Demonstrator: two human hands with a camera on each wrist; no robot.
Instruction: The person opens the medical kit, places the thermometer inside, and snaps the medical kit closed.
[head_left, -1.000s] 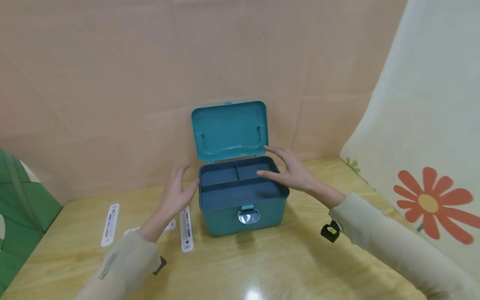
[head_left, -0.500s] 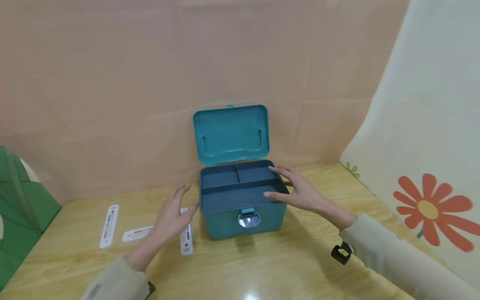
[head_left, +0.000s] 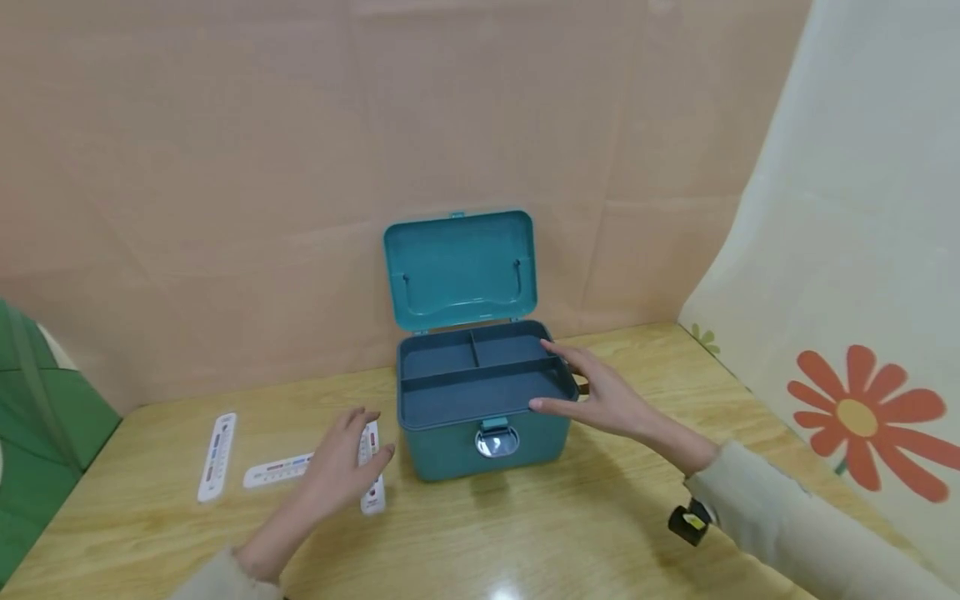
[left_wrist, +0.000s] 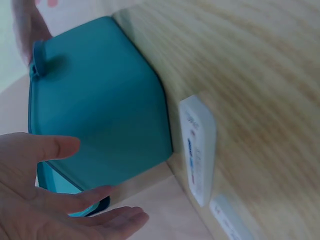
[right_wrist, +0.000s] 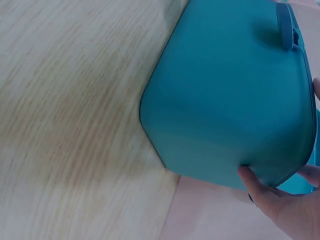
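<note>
Tabletop (head_left: 420,542) w/ teal box (head_left: 442,450) approx. centre of head view, lid (head_left: 461,271) up at its 12 o'clock. R hand (head_left: 600,392) at box's 3 o'clock rim, grip apart; can't tell how firmly it touches. L hand (head_left: 345,462) approx. 8 o'clock of box, grip apart. 3 white strips (head_left: 217,457) flat at 8-9 o'clock, nearest partly behind L hand. Latch (head_left: 497,441) at 6 o'clock.
</note>
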